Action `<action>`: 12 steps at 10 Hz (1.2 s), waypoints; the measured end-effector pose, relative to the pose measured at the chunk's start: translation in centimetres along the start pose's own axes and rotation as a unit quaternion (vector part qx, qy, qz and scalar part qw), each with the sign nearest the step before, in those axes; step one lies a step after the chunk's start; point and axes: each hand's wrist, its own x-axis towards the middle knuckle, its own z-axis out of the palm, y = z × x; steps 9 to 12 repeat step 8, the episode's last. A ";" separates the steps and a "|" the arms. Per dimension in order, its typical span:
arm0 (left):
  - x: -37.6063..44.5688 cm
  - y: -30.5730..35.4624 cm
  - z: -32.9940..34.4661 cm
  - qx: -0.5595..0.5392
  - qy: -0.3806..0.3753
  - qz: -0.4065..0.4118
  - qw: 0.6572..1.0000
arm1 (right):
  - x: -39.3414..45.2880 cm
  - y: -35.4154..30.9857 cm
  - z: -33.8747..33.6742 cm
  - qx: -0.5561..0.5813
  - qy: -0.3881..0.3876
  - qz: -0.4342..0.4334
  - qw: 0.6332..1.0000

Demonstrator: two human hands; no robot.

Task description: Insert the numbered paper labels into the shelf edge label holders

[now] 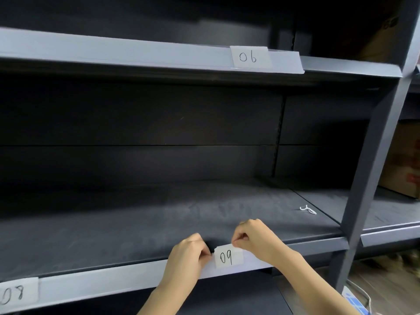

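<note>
Dark shelf point(204, 219): left hand point(188, 253) and right hand point(254, 239) fingers pinch label 09 point(228, 256) at the holder strip point(113, 278).

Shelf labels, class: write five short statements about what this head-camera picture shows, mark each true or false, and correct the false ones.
1. Both hands are at the label marked 09. True.
2. The left hand rests flat on the shelf board. False: its fingers pinch at the left edge of that label.
3. The label marked 06 sits on the upper shelf edge. True.
4. The label marked 08 is to the right of the 09. False: it is far to the left on the same shelf edge.
5. The right hand hangs idle. False: it pinches the 09's upper right corner.
</note>
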 end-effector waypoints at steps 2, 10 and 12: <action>0.0 0.1 0.1 0.031 -0.013 -0.012 0.999 | 0.1 -0.1 0.3 -0.014 0.003 -0.007 1.000; 1.2 -0.2 1.1 0.009 -0.050 -0.091 0.995 | 0.9 0.4 1.3 -0.062 -0.002 0.017 0.998; 1.2 -0.2 1.1 0.009 -0.050 -0.091 0.995 | 0.9 0.4 1.3 -0.062 -0.002 0.017 0.998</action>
